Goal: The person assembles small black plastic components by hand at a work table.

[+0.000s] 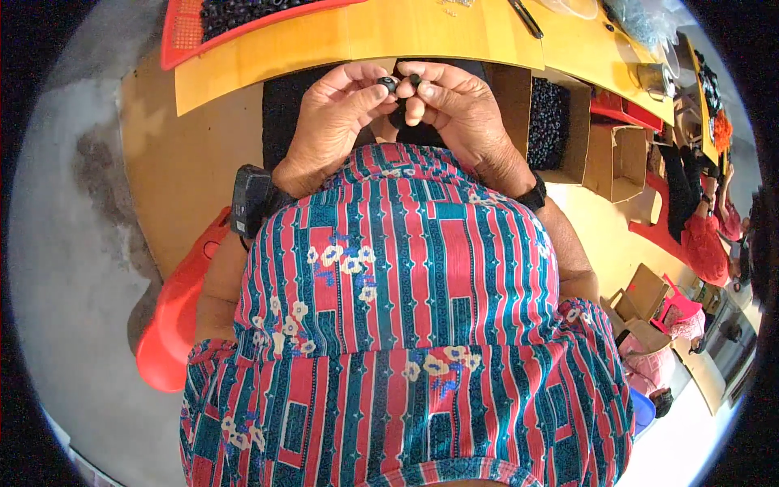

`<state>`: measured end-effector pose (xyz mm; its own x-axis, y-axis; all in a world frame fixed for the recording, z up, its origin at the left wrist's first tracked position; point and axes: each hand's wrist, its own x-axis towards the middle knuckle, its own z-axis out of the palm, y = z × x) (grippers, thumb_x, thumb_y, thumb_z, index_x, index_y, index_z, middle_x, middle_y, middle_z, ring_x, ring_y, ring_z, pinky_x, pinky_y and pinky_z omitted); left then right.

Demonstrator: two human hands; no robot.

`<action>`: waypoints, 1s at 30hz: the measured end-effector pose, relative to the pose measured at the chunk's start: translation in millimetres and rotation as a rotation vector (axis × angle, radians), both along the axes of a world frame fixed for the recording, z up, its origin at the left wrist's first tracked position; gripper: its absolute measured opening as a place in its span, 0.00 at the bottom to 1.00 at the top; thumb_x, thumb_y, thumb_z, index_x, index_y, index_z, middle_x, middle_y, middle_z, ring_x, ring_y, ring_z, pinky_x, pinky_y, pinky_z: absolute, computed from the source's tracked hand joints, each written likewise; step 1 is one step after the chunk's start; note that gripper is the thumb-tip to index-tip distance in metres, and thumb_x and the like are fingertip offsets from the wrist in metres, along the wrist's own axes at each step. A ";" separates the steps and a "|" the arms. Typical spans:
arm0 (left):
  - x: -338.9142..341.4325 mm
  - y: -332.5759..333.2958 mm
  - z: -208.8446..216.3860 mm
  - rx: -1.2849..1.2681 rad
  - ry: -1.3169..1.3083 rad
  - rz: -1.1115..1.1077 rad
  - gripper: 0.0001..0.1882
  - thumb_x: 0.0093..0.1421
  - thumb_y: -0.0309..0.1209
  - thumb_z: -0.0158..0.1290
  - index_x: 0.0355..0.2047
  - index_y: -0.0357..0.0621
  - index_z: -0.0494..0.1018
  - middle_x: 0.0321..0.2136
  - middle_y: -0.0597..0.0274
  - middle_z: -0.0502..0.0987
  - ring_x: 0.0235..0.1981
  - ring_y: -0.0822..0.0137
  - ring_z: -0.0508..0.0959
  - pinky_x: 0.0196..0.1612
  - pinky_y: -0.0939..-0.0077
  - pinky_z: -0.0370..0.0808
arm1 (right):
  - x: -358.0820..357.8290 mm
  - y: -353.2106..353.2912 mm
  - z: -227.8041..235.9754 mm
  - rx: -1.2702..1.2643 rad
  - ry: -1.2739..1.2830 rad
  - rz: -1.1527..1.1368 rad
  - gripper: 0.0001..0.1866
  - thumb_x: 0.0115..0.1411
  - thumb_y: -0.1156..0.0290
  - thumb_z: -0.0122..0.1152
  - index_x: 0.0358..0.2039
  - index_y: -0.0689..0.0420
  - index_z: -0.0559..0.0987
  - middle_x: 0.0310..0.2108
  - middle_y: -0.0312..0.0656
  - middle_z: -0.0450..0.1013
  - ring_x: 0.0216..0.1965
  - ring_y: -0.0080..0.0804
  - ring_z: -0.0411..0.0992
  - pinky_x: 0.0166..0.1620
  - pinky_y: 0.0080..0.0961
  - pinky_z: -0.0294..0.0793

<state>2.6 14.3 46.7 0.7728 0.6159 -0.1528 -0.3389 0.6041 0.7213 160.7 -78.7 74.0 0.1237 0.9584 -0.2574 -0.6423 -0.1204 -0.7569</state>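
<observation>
Just off the table's near edge, my two hands are raised close together in front of my chest. Between the thumb and fingertips of my left hand (331, 114) is a small round black part (389, 84), which looks ring-like. My right hand (469, 109) pinches a smaller black piece (415, 79) between thumb and index finger. A narrow gap separates the two pieces. What exactly they are is too small to make out. The fingertips hide part of each.
A red tray (182, 36) of black parts lies on the yellow table (389, 39) at the far left. A black pen (527, 18) and a metal cup (652, 79) are to the right. Below stands a cardboard box (574, 130) with small dark pieces. Another person (704, 243) sits at far right.
</observation>
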 end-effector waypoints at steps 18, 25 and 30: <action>1.7 -6.1 0.1 0.192 0.122 0.061 0.10 0.55 0.18 0.52 0.39 0.37 0.70 0.34 0.62 0.75 0.35 0.71 0.76 0.41 0.76 0.75 | -1.3 2.4 -10.6 -0.017 -0.325 -0.138 0.10 0.59 0.74 0.51 0.40 0.61 0.76 0.23 0.34 0.72 0.26 0.17 0.69 0.32 0.14 0.69; 2.4 -6.7 -0.9 0.389 0.155 0.105 0.10 0.54 0.17 0.53 0.37 0.35 0.71 0.33 0.61 0.75 0.34 0.73 0.75 0.41 0.79 0.74 | -2.2 2.3 -9.1 -0.109 -0.252 -0.116 0.10 0.61 0.76 0.48 0.41 0.62 0.75 0.26 0.37 0.72 0.29 0.20 0.71 0.38 0.17 0.73; 2.3 -6.0 -6.2 0.385 0.132 0.114 0.10 0.53 0.17 0.53 0.36 0.35 0.71 0.32 0.62 0.75 0.33 0.73 0.75 0.40 0.80 0.74 | -2.3 2.2 -15.7 -0.017 -0.130 -0.057 0.10 0.61 0.76 0.48 0.42 0.62 0.74 0.32 0.38 0.73 0.30 0.22 0.72 0.38 0.19 0.74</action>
